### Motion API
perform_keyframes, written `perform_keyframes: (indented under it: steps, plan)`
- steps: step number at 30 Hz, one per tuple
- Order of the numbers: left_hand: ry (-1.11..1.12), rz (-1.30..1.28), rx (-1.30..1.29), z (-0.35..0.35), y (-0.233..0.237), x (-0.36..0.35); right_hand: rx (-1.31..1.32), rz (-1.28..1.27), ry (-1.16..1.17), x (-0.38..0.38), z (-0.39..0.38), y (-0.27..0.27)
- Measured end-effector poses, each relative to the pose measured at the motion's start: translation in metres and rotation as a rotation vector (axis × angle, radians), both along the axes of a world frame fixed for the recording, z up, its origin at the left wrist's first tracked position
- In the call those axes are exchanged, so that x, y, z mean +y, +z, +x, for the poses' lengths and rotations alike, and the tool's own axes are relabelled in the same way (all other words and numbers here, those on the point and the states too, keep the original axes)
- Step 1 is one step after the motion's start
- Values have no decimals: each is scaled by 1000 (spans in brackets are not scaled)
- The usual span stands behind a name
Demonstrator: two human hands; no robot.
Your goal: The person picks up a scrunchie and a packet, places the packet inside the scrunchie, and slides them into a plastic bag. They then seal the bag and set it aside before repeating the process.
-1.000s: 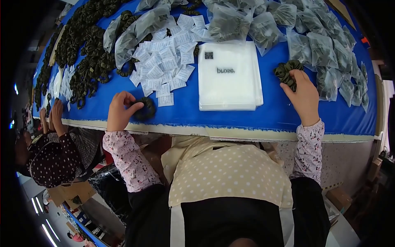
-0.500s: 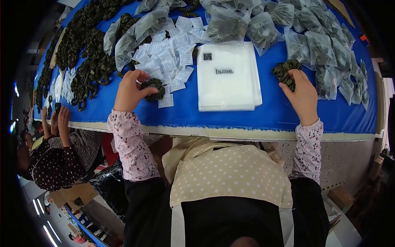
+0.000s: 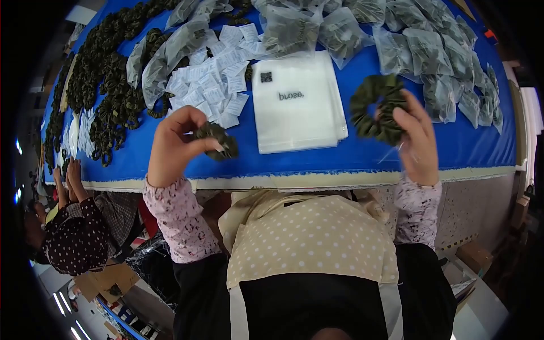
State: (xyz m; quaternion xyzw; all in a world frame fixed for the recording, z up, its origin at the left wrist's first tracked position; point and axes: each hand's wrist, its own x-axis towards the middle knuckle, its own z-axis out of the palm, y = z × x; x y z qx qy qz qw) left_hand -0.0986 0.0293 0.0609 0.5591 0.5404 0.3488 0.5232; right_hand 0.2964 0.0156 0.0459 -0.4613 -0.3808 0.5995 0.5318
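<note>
Between the thumb and fingers of my left hand (image 3: 177, 146) is a dark olive scrunchie (image 3: 217, 140), held over the table's near part. My right hand (image 3: 418, 139) is closed on the edge of a second olive scrunchie (image 3: 365, 110), lifted with its ring and centre hole showing. Thin pale threads hang beneath my right fingers. A stack of clear plastic bags (image 3: 297, 127) printed "prose." lies flat between the hands. Just beyond my left hand spreads a heap of small white printed slips (image 3: 212, 82).
Filled bags (image 3: 425, 51) cover the back and right of the blue table (image 3: 243, 164). Piles of loose scrunchies (image 3: 113, 62) lie on the left. At the far left, a co-worker's hands (image 3: 71, 181) rest near the table edge. A cardboard box (image 3: 473, 255) stands low at right.
My right hand has raised its scrunchie off the table and turned it toward the camera. My left hand has lifted its scrunchie slightly nearer. The camera view has shifted a little.
</note>
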Motion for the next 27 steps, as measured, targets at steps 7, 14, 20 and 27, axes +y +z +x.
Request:
perform_keyframes:
  steps: [7,14,20,27]
  plan:
    - [-553,38,40,104,13,1,388,-326,331,-28,-62,-20]
    - [-618,212,407,133,8,-5,350,-340,500,-52,-63,-26]
    - [-610,141,393,138,16,-4,388,-476,528,-57,-56,-21]
    - [-310,63,-121,128,-17,-34,450,-444,370,-60,-53,-23]
